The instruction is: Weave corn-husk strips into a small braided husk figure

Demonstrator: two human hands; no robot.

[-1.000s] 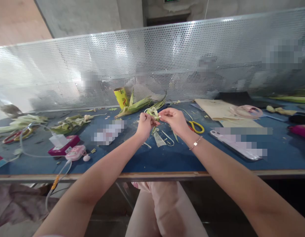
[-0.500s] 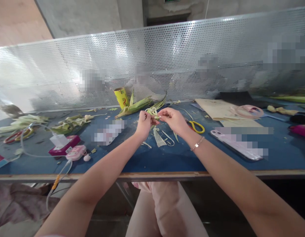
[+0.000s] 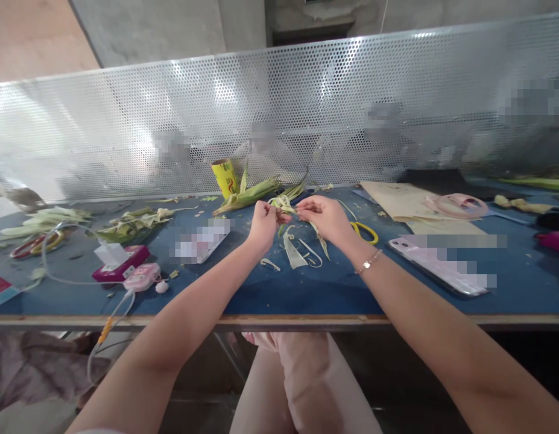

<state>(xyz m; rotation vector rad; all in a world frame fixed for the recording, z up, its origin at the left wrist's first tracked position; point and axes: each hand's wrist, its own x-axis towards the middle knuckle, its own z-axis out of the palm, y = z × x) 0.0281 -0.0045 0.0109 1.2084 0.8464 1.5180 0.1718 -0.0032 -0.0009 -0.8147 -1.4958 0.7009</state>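
Note:
My left hand [image 3: 263,224] is closed in a pinch on pale green corn husk strips [image 3: 283,204], above the middle of the blue table. Just to its right, my right hand [image 3: 323,217] has its fingers drawn together at the strips' other side; its fingertips partly hide what they pinch. Below the hands lie a flat husk piece [image 3: 294,253] and thin curled scraps [image 3: 313,256]. Behind them rests a corn husk bundle [image 3: 256,194] with pointed leaves. Scissors with yellow handles [image 3: 367,235] lie beside my right wrist, partly covered.
A yellow cardboard tube [image 3: 224,179] stands before the perforated metal screen [image 3: 243,90]. On the left are a phone [image 3: 209,241], a charger with cable [image 3: 120,262], more husks [image 3: 134,228] and other scissors [image 3: 44,243]. Rightward lie another phone [image 3: 437,265], brown paper [image 3: 392,202] and a pink ring [image 3: 457,206].
My right hand has moved slightly right, widening the gap between my hands. My left hand keeps its pinch on the strips. The view has shifted a little.

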